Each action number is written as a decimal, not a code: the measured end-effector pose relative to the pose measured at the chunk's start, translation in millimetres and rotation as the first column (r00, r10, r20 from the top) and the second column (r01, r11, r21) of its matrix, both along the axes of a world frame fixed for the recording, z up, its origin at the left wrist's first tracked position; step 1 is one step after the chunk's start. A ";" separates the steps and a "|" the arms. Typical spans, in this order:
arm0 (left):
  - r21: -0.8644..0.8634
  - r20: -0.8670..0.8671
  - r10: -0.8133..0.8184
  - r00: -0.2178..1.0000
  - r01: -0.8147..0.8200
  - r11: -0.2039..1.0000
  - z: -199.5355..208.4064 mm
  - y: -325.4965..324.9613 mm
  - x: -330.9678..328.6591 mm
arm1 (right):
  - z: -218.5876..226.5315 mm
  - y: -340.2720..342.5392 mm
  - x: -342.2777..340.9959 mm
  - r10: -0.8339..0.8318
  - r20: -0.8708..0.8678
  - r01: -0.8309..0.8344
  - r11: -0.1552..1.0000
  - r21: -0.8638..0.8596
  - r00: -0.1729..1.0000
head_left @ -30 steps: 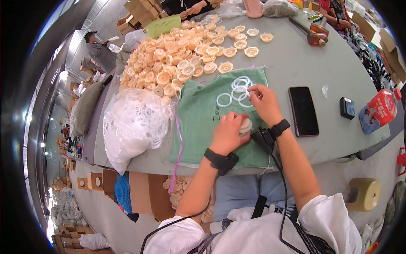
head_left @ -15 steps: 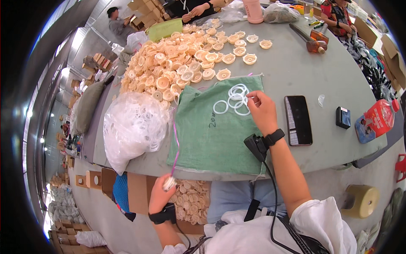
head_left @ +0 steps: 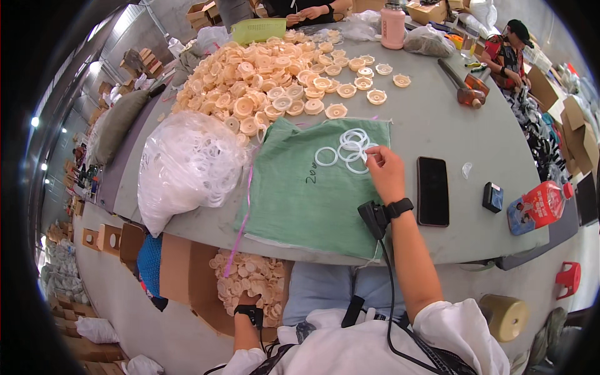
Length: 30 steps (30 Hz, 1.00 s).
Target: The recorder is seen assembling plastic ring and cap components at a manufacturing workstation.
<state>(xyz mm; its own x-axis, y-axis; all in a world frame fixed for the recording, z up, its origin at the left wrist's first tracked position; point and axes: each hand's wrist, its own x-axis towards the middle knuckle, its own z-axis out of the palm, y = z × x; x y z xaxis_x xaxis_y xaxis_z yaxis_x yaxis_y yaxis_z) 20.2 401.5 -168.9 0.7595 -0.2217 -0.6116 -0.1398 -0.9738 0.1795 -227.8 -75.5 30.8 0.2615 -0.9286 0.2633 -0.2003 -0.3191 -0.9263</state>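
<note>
My right hand (head_left: 386, 172) is over the right side of a green cloth sack (head_left: 294, 209), its thumb and forefinger pinched on the edge of a white ring in a small overlapping cluster of white rings (head_left: 354, 130). One loose white ring (head_left: 315, 157) lies just left of the cluster. Below the table edge, my left hand (head_left: 250, 299) reaches into a cardboard box (head_left: 177, 269) among many cream plastic caps (head_left: 265, 275). Its fingers are mostly hidden, so what they hold does not show. A big heap of similar caps (head_left: 250, 81) covers the far left of the table.
A clear bag of white rings (head_left: 187, 169) sits left of the sack, with a pink ribbon (head_left: 240, 234) beside it. To the right are a phone (head_left: 432, 190), a small black box (head_left: 492, 197), a red jug (head_left: 540, 206) and a mallet (head_left: 472, 97). Other people work across the table.
My left hand has moved from the table's front edge, where it held a pale cap, down into the box. My right hand stays at the rings. The view has shifted slightly.
</note>
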 end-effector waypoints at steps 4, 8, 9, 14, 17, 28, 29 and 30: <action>-0.298 -0.299 -0.187 0.936 0.094 0.950 21.3 -22.0 6.9 | -5.4 -5.2 4.3 -0.010 -0.013 0.010 1.000 -0.009 1.000; -0.663 -0.187 -0.381 0.905 0.170 0.729 176.3 -114.8 -43.1 | -3.7 -6.4 2.9 0.017 -0.066 -0.019 0.999 -0.029 0.998; -0.736 -0.178 -0.384 0.906 0.137 0.663 218.9 -135.4 -60.4 | -7.8 -6.8 5.2 0.018 -0.067 -0.020 0.999 -0.032 0.998; -0.770 0.618 -0.538 0.573 0.579 -0.269 359.9 -220.4 -133.4 | -19.5 -13.1 2.2 0.014 -0.100 -0.018 0.999 -0.033 0.995; -0.497 0.864 -0.324 0.384 0.553 -0.669 415.7 -236.9 -164.8 | -19.9 -6.2 9.3 0.040 -0.107 -0.044 0.998 -0.035 0.993; -0.349 0.736 -0.162 0.657 0.163 -0.923 411.0 -256.0 -223.5 | -22.1 -13.6 0.8 0.043 -0.118 -0.044 0.999 -0.008 0.992; -0.258 0.734 -0.012 0.679 0.263 -0.930 407.4 -258.6 -221.1 | -26.0 -13.8 2.3 0.048 -0.135 -0.053 0.998 -0.034 0.990; -0.267 0.730 -0.032 0.683 0.242 -0.933 408.1 -255.4 -212.7 | -26.3 -14.9 0.9 0.029 -0.141 -0.033 0.999 -0.025 0.990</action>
<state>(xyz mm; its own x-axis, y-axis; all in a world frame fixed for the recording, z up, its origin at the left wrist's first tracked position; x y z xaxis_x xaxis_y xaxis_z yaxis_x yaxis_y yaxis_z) -192.4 146.1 239.1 0.0434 -0.0373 0.9984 -0.2076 0.9772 0.0455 -226.9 -90.4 4.5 0.3260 -0.9125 0.2470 -0.3180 -0.3519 -0.8804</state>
